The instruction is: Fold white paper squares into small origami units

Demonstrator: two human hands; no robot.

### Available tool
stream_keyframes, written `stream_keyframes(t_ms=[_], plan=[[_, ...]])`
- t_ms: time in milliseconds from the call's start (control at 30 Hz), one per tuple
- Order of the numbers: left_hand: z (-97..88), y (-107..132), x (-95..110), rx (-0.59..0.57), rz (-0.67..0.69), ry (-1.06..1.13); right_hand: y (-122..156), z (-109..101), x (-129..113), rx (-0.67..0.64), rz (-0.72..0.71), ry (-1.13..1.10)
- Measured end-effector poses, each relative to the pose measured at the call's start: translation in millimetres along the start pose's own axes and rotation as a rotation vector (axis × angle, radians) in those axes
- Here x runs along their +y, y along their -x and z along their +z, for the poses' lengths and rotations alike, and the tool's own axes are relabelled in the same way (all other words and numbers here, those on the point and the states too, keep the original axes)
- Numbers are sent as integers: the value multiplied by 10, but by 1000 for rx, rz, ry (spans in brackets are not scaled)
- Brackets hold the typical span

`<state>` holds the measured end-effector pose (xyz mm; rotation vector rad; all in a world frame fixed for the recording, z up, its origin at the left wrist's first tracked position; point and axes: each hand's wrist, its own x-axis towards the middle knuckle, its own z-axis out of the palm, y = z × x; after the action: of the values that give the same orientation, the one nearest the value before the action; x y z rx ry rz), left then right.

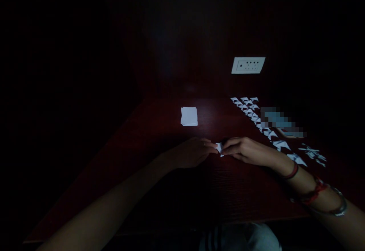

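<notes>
Between my two hands is a small folded white paper (pixel 219 148), low over the dark red table. My left hand (pixel 194 152) pinches its left side with the fingers closed. From the right, my right hand (pixel 245 150) grips the other side between thumb and fingers. The folds are partly hidden by my fingertips. Beyond my left hand lies a stack of square white paper sheets (pixel 189 116). To the right of my right hand, several folded white paper pieces (pixel 281 144) stand in rows running toward the back.
Thin white paper scraps (pixel 312 153) lie in a small pile on the right of the table (pixel 137 129). A blurred-out object (pixel 281 121) sits beyond them. On the back wall is a white power socket (pixel 248 65). The room is very dark.
</notes>
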<state>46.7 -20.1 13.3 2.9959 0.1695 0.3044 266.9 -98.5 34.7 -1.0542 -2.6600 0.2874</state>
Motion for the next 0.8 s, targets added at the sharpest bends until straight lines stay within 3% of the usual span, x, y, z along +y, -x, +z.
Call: stream_keyframes(t_ms=[533,800], plan=[[14,-23,29,-20,-33,-70,14,47,-9,-1,44,174],[55,2,-7,26,-23,-23,18,-11,-11,-14,48,26]])
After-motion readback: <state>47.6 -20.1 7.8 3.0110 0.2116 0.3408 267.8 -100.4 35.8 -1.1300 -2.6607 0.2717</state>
